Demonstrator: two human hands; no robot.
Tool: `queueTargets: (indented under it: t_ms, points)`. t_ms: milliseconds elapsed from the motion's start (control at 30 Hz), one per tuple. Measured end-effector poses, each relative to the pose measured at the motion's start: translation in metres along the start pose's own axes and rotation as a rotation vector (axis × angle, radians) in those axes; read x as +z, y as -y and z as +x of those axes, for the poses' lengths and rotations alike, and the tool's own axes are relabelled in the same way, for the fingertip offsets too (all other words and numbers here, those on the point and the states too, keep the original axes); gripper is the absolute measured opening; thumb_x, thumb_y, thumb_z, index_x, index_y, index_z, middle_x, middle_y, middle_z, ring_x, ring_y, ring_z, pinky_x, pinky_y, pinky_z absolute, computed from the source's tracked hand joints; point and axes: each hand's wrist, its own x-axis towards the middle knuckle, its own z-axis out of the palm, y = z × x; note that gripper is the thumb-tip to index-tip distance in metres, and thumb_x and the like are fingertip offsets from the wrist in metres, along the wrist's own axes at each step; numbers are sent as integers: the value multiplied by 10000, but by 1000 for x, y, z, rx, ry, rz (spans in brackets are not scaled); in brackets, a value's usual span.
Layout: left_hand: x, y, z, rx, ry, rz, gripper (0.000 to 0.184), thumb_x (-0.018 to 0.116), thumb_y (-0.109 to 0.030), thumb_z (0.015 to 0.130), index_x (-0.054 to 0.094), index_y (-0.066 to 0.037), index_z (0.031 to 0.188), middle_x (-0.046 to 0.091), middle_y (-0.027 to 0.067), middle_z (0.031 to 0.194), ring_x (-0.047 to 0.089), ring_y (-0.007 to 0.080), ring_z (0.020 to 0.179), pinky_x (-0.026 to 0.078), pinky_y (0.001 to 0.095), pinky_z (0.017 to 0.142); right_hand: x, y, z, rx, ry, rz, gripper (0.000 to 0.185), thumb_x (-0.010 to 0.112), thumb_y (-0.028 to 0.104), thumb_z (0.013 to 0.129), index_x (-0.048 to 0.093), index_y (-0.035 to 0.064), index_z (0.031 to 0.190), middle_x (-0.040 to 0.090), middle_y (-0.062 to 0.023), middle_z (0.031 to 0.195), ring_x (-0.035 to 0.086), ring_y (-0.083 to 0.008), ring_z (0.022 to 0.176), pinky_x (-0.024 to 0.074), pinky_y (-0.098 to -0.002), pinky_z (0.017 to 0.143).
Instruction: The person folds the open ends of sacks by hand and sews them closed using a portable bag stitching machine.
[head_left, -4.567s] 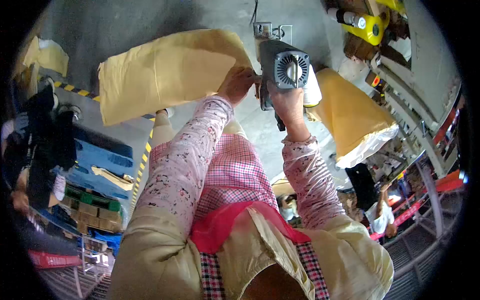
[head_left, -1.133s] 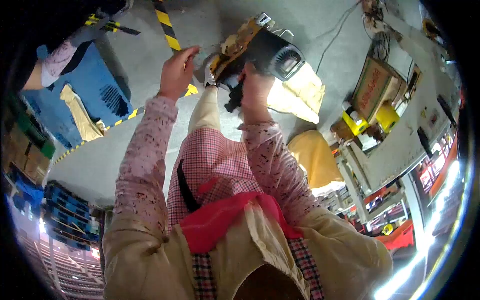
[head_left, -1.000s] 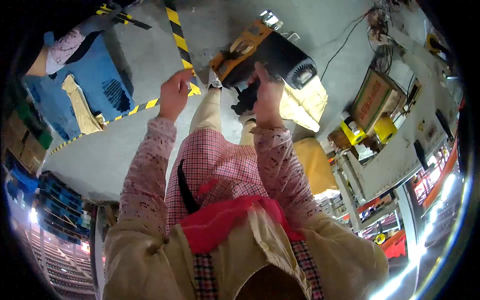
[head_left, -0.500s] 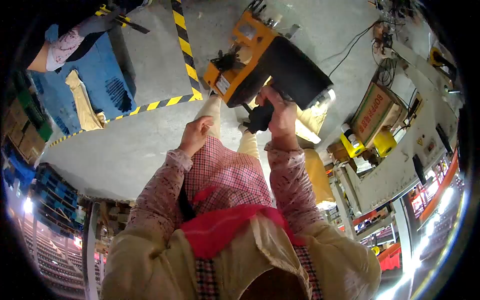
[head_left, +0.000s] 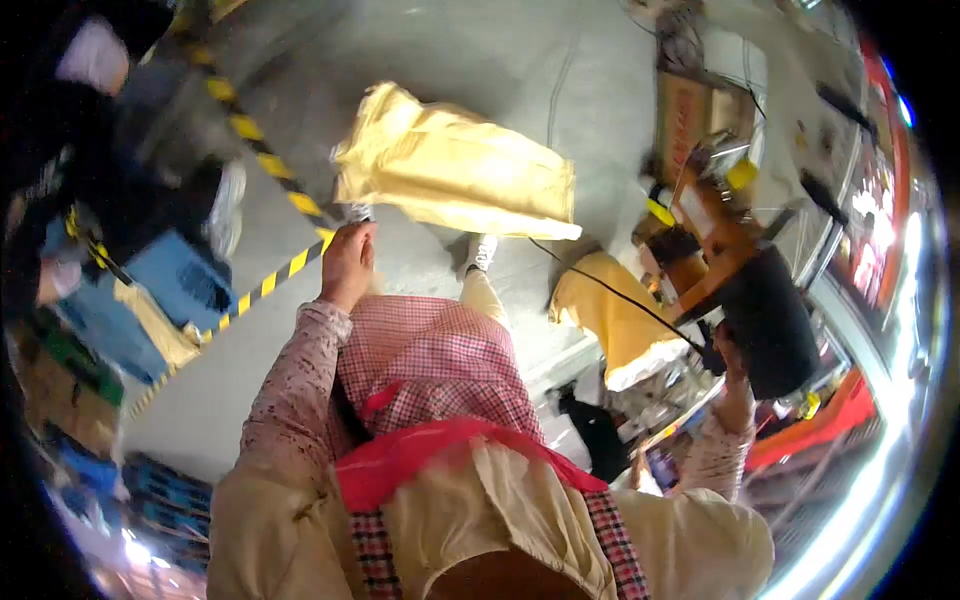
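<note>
My right hand (head_left: 735, 365) is closed round the handle of an orange and black power tool (head_left: 765, 315), held out at the far right. A dark cord runs from the tool leftward above the floor. My left hand (head_left: 348, 262), fingers drawn together, hangs by the apron with nothing visible in it. Just beyond it a yellow-tan paper sack (head_left: 460, 170) lies across the floor in front of my feet. A second tan sack (head_left: 615, 320) with a white end stands between the tool and my legs.
Black and yellow tape (head_left: 265, 160) crosses the floor at the left. A blue pallet (head_left: 175, 280) and a person in dark clothes (head_left: 60, 150) are beyond it. A cardboard box (head_left: 683, 120) and a grey machine frame (head_left: 790, 110) stand at the right.
The tool in my right hand has swung far to the right, away from the floor sack, which now shows fully. My left hand has shifted slightly left, and the view has turned.
</note>
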Motion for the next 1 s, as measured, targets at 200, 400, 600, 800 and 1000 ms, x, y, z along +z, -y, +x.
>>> queueTargets:
  t_ms: [200,400,600,800,1000]
  points:
    - [68,-94,39,365,253,361,381,661,-111,712,554,-74,1076,533,81,1098,472,267,1051,380,407,881,-88,-190,-25,236,-42,-437,369,657,126,722,573,15,1063,642,-139,921,618,-249,877,475,-360,746]
    - [161,-134,63,319,364,714,510,691,-164,682,513,-74,1151,494,92,1135,430,278,1101,343,415,897,-8,-455,58,232,-53,-209,443,722,259,721,575,29,1070,632,-161,985,613,-283,918,476,-374,753]
    - [214,-136,42,240,365,833,421,645,-137,718,541,-64,1120,497,120,1128,442,299,1088,341,456,921,121,-545,162,190,-77,350,456,716,287,733,573,20,1074,635,-140,1000,600,-283,944,457,-353,803]
    - [281,-152,-35,183,576,572,306,546,-139,798,548,-15,1078,542,173,1042,497,336,1022,383,432,906,217,-556,216,329,-6,412,417,700,336,711,628,43,998,639,-172,967,623,-285,872,475,-384,733]
    - [333,-208,-58,52,856,391,285,532,-121,821,548,3,1077,581,190,1005,547,356,964,433,406,860,281,-568,251,201,80,273,339,633,275,729,607,28,961,628,-204,901,598,-363,872,482,-425,750]
